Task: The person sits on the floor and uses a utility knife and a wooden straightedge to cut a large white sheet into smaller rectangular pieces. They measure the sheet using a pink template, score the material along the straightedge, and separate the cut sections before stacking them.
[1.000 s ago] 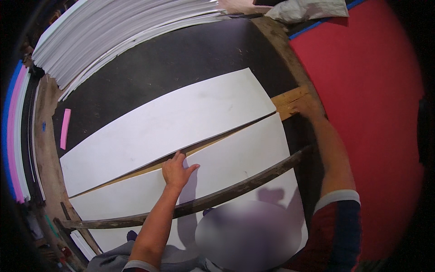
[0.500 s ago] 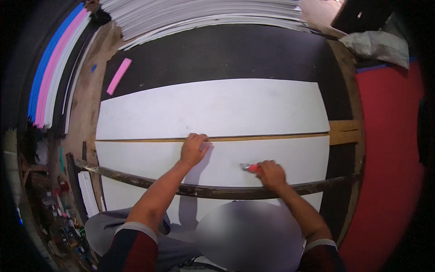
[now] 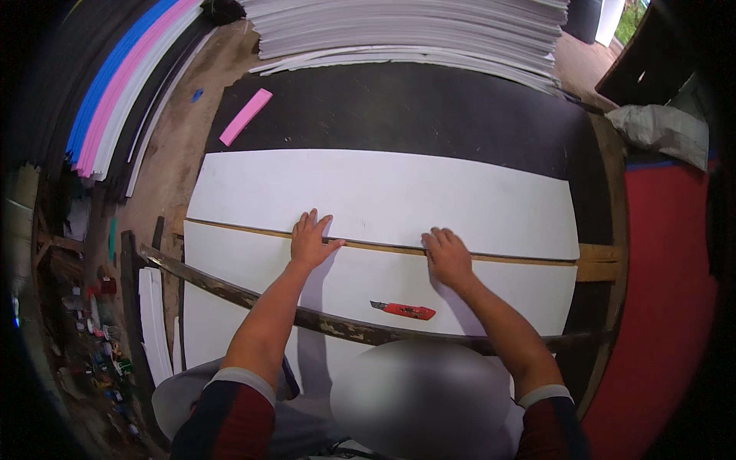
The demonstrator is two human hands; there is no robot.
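Observation:
Two long white foam-like sheets lie one beyond the other, a narrow gap between them. My left hand (image 3: 310, 239) is open across this gap, its spread fingertips on the near edge of the far white sheet (image 3: 383, 188). Further right, my right hand (image 3: 448, 257) rests its bent fingers on the same edge; its thumb is hard to see. On the near white sheet (image 3: 238, 249), between my hands and the dark bar, lies a red utility knife (image 3: 410, 311), blade out and pointing left. Neither hand touches it.
A dark worn bar (image 3: 207, 287) crosses the near sheet. Beyond lie a black surface (image 3: 399, 107), a pink strip (image 3: 245, 117) and a tall stack of white sheets (image 3: 406, 31). Coloured sheets (image 3: 126, 69) stand at left; a red sheet (image 3: 663, 253) is at right.
My right hand has let go of the utility knife, leaving it on the near sheet, and moved forward to the far sheet's edge. My left hand's fingers have spread. The view has shifted.

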